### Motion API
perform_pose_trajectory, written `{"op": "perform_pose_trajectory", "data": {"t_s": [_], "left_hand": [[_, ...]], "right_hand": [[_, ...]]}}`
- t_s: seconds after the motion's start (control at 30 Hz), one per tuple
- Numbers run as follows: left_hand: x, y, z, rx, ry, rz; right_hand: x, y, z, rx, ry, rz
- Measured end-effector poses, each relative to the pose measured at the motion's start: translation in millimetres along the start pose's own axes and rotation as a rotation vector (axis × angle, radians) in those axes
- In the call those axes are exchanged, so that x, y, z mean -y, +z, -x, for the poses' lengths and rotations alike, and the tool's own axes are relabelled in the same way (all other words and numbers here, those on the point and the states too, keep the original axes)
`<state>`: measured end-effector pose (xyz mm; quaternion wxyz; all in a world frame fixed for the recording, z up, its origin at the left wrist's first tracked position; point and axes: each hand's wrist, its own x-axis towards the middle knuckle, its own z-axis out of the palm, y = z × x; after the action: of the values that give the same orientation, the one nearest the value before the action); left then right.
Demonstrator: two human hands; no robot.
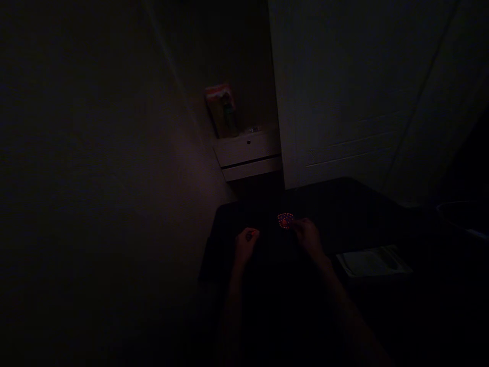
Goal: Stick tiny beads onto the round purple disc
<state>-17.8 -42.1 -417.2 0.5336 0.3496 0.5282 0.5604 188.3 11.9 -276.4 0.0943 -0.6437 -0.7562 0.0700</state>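
The room is very dark. My right hand (308,237) grips the edge of a small round disc with rings of glowing red and purple dots (284,220), holding it over the dark table. A brighter orange-red spot glows near the disc's middle. To its left, my left hand (244,245) is closed, thumb and fingers pinched together. A red glint lies on its fingertips; whether a small object or only reflected light causes it, I cannot tell. The two hands are apart.
A dark table (332,196) lies below my hands. A pale book or booklet (374,262) rests near my right forearm. Beyond stands a light drawer unit (248,150) with a red-topped box (221,112) on it. A pale wall (133,178) rises at left, a light panel (344,92) at right.
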Motion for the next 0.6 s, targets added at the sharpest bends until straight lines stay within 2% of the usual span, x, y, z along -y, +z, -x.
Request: {"op": "perform_pose_trajectory", "data": {"t_s": [0.13, 0.4, 0.6], "left_hand": [[-6, -1.8, 0, 0.001, 0.024, -0.003], [14, 6.4, -1, -0.003, -0.001, 0.008], [4, 2.2, 3, -0.005, 0.008, -0.016]], "right_hand": [[6, -3, -1, 0.012, 0.012, 0.042], [-13, 13, 1, 0.015, 0.011, 0.031], [-6, 7, 1, -0.019, 0.037, 0.043]]}}
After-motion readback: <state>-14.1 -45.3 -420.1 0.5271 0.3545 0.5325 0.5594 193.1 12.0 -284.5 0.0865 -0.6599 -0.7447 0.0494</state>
